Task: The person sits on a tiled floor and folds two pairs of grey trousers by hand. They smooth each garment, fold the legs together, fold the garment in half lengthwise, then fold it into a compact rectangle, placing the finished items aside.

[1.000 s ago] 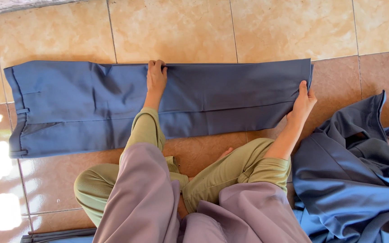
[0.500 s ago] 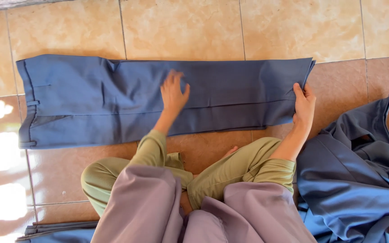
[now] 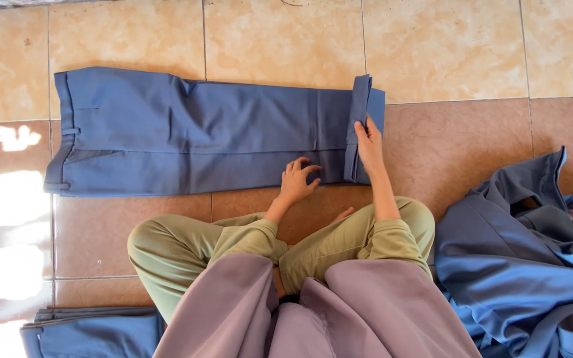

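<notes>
A pair of blue trousers [image 3: 200, 136] lies flat on the tan tiled floor, waistband to the left. Its right leg end is turned back over itself into a narrow fold [image 3: 358, 119]. My right hand [image 3: 370, 144] grips that fold at its near side. My left hand [image 3: 297, 179] rests with fingers spread on the near edge of the trousers, just left of the fold. I sit cross-legged in olive trousers right in front of the garment.
A heap of loose blue garments [image 3: 525, 265] lies on the floor at my right. A folded blue garment [image 3: 87, 330] sits at the lower left by my knee [image 3: 160, 245]. Bright sunlight patches [image 3: 1, 199] fall on the tiles at the left.
My right hand has carried the leg end leftwards, folding it over the trousers. My left hand has slid right and nearer, from the middle of the cloth to its near edge.
</notes>
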